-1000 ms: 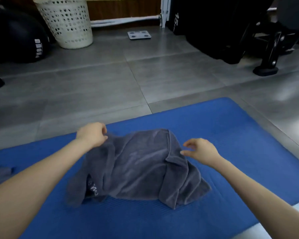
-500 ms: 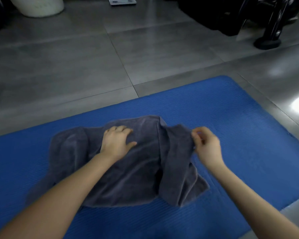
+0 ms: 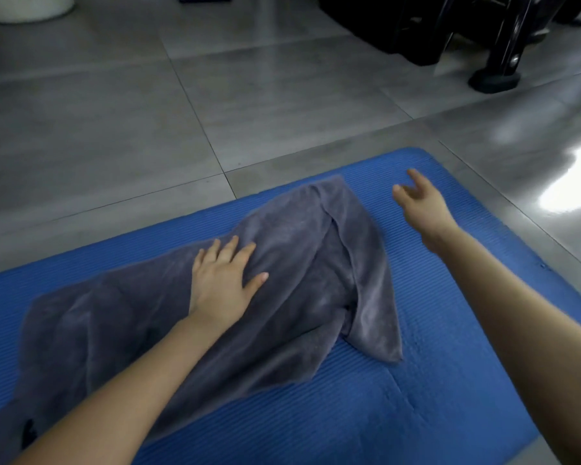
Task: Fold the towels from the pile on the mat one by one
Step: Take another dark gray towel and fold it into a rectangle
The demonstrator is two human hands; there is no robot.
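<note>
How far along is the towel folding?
Done: one grey towel lies spread on the blue mat, rumpled, its right edge flapped over. In hand: the left hand presses flat on it; the right hand hovers open beside it. Left: every neat fold; no folded towel in view.

Grey tiled floor [image 3: 282, 95] (glare at right), white container [image 3: 24, 8] — top left, black stand [image 3: 493, 78]

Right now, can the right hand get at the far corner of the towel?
Probably yes. The right hand hovers over the mat beside that corner of the towel, and only bare mat lies between them. The left hand rests flat on the towel's middle, out of the way.
</note>
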